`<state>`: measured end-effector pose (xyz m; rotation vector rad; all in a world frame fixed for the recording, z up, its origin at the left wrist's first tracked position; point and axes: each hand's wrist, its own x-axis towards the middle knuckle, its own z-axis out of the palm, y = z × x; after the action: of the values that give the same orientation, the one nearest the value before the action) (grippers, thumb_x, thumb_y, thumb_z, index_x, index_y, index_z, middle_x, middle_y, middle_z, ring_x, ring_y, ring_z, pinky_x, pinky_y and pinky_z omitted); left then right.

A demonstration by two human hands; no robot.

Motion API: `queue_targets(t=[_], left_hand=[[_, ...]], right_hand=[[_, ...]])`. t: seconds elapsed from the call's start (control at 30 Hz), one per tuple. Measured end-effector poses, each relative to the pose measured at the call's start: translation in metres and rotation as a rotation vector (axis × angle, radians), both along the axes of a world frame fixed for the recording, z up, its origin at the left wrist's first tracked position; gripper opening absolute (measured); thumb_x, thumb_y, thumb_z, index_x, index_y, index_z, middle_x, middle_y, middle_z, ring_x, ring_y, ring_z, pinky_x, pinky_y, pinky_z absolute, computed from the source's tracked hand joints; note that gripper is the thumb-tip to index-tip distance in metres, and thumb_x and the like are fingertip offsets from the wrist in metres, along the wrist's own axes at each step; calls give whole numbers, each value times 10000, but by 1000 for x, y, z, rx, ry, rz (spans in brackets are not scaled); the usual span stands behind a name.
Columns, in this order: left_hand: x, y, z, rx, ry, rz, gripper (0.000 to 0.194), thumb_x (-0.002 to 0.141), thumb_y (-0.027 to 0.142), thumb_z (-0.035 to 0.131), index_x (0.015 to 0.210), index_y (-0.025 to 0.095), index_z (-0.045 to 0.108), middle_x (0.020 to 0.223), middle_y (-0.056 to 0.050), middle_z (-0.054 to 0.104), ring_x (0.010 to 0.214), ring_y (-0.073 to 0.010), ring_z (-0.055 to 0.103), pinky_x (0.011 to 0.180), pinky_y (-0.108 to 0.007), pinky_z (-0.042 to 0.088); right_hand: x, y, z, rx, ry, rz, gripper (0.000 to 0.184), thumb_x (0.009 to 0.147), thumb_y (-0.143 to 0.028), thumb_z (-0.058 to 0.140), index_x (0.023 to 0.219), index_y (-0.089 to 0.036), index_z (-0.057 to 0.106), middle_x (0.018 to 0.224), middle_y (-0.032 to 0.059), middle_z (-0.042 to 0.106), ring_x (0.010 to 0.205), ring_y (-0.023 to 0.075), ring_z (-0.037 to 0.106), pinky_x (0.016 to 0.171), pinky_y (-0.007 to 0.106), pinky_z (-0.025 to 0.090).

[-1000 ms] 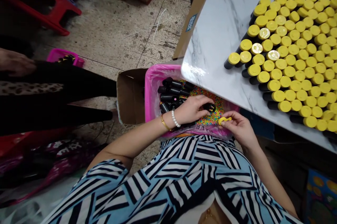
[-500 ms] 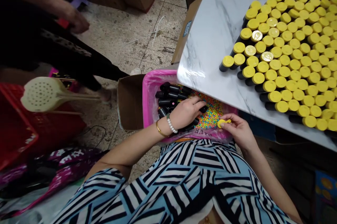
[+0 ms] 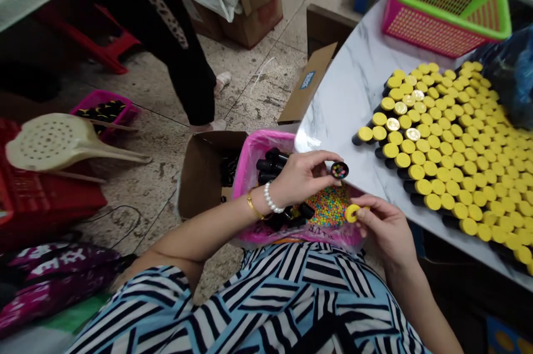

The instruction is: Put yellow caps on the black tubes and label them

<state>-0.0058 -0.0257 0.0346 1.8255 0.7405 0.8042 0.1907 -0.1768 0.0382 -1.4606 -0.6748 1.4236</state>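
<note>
Above the pink tub (image 3: 239,193), as seen from my remote seat, I had the left grip (image 3: 297,179) closed around a black tube (image 3: 340,171), its open mouth toward the camera and coloured beads visible inside. Over the tub's right end, the right grip (image 3: 387,229) pinched a yellow cap (image 3: 352,213), apart from the tube. Loose beads (image 3: 328,207) lay in the tub's right part, other black tubes (image 3: 270,165) to their left. Right of the tub, the counter (image 3: 320,126) carried packed rows of yellow-capped tubes (image 3: 441,160). Handling, my judgement: the tube was best held steady, mouth up, directly over the tub, so strays would drop back among the beads; a light pinch at the cap's edge suited, fingertips clear of its face.
</note>
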Motion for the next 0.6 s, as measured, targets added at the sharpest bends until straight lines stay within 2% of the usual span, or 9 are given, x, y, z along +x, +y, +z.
queue_targets(t=[0.07, 0.13, 0.2, 0.3, 0.5, 0.6], left_hand=[[5, 15, -3, 87, 63, 38, 297, 792, 184, 782, 1084, 164, 727, 846, -14, 716, 622, -82, 586, 649, -232, 488], [10, 28, -8, 120, 102, 44, 239, 777, 181, 783, 1007, 156, 727, 784, 6, 687, 600, -78, 560, 615, -223, 449], [12, 34, -13, 76, 113, 46, 220, 764, 183, 793, 970, 154, 720, 701, 33, 646, 576, -76, 537, 589, -213, 415], [12, 35, -17, 38, 97, 44, 225, 756, 152, 787, 968, 152, 712, 693, 43, 622, 585, -79, 532, 591, -212, 401], [9, 28, -20, 162, 66, 114, 168, 778, 151, 756, 939, 158, 707, 877, -15, 636, 722, -109, 563, 677, -237, 451], [9, 28, -22, 142, 62, 98, 180, 785, 140, 735, 962, 163, 708, 773, 11, 620, 687, -108, 557, 665, -238, 443]], right_hand=[[-4, 22, 8, 57, 2, -65, 264, 798, -308, 842, 1033, -219, 763, 642, -29, 653, 439, 70, 512, 415, 191, 426], [-9, 48, 12, 112, -2, -152, 283, 767, -312, 863, 998, -208, 739, 633, -35, 650, 430, 68, 522, 402, 180, 426], [-13, 72, 11, 140, -7, -206, 293, 730, -322, 885, 921, -189, 707, 628, -31, 658, 443, 70, 547, 409, 171, 445], [-18, 98, 5, 134, -14, -193, 332, 707, -355, 894, 869, -170, 671, 586, -27, 655, 437, 73, 560, 420, 168, 468], [-27, 109, 0, 160, -88, -140, 292, 761, -360, 860, 877, -173, 667, 556, -56, 618, 428, 57, 530, 418, 158, 455], [-29, 109, 0, 165, -114, -123, 275, 790, -361, 836, 886, -182, 650, 558, -58, 623, 431, 67, 541, 431, 175, 477]])
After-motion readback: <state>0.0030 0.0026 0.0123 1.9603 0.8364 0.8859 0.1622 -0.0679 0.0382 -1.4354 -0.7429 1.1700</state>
